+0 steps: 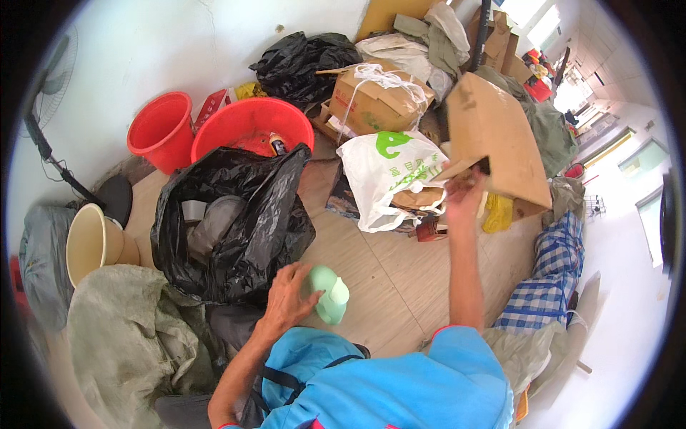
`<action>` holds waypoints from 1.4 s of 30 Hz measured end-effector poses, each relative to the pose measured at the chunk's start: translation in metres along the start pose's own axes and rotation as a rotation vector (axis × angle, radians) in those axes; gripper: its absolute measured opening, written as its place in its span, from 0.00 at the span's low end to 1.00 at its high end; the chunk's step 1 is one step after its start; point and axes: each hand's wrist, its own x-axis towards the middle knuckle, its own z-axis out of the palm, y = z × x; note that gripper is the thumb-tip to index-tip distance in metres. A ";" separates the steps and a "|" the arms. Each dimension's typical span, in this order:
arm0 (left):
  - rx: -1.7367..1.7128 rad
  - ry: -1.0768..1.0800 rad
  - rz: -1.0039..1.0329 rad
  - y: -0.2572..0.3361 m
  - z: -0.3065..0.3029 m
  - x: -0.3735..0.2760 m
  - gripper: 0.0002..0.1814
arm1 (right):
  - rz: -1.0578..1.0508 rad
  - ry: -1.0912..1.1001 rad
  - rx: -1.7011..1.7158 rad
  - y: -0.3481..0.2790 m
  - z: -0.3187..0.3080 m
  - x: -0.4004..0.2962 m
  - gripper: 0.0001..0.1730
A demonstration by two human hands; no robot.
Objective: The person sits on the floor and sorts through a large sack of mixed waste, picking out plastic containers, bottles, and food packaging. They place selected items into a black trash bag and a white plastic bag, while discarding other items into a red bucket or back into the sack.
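My left hand (289,295) is around a pale green plastic container (330,305), perhaps a bottle, with its thumb lying across the near side. Just beyond that hand, an open black plastic bag (262,236) contains a grey rounded item (217,220). My right hand (466,187), slightly blurred, grips the lower edge of a large tilted cardboard box (498,128); the fingertips are partly hidden at a dark gap in it. To the left of this hand sits a white plastic bag (370,177) with green printing and brown cardboard in its mouth.
A red basin (241,123) holding a small bottle (277,143) and a red bucket (161,128) stand by the wall. Behind the white bag is a string-tied carton (370,102). A woven sack (134,322) lies at left, a blue checked bag (546,273) at right.
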 end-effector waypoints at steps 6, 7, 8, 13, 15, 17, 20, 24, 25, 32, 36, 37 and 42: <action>-0.150 -0.113 -0.126 -0.015 0.068 -0.015 0.45 | 0.240 -0.170 -0.293 -0.016 -0.020 0.118 0.32; -0.181 -0.107 -0.164 -0.014 0.076 -0.018 0.45 | 0.266 -0.082 -0.403 -0.007 -0.020 0.114 0.37; -0.207 -0.165 -0.214 -0.015 0.081 -0.019 0.43 | 0.365 -0.099 -0.549 -0.001 -0.014 0.110 0.45; -0.222 -0.156 -0.274 -0.026 0.089 -0.028 0.40 | 0.689 -1.014 -0.941 0.059 -0.004 -0.007 0.23; -0.227 -0.164 -0.301 -0.031 0.087 -0.027 0.40 | 0.958 -1.401 -1.095 0.076 -0.001 -0.065 0.20; -0.235 -0.176 -0.320 -0.033 0.087 -0.026 0.40 | 1.128 -1.323 -1.199 0.082 -0.002 -0.120 0.30; -0.237 -0.138 -0.327 -0.035 0.090 -0.025 0.41 | 1.028 -1.498 -1.172 0.084 -0.004 -0.184 0.39; -0.234 -0.192 -0.387 -0.037 0.097 -0.028 0.42 | 0.395 -1.276 -1.440 0.103 -0.011 -0.239 0.33; -0.248 -0.166 -0.367 -0.039 0.097 -0.028 0.42 | 0.386 -1.213 -1.408 0.108 -0.012 -0.243 0.31; -0.290 0.008 -0.266 -0.010 0.059 -0.020 0.56 | 0.249 -1.189 -1.182 0.064 0.048 -0.222 0.20; -0.213 0.298 -0.024 0.037 0.003 -0.012 0.61 | 0.171 -1.527 -1.110 0.011 0.136 -0.188 0.26; -0.221 0.332 0.038 0.045 -0.015 -0.011 0.62 | 0.206 -1.615 -1.235 0.001 0.155 -0.184 0.28; -0.096 0.526 0.121 0.066 -0.107 -0.030 0.51 | -0.127 -1.770 -0.854 0.003 0.225 -0.201 0.31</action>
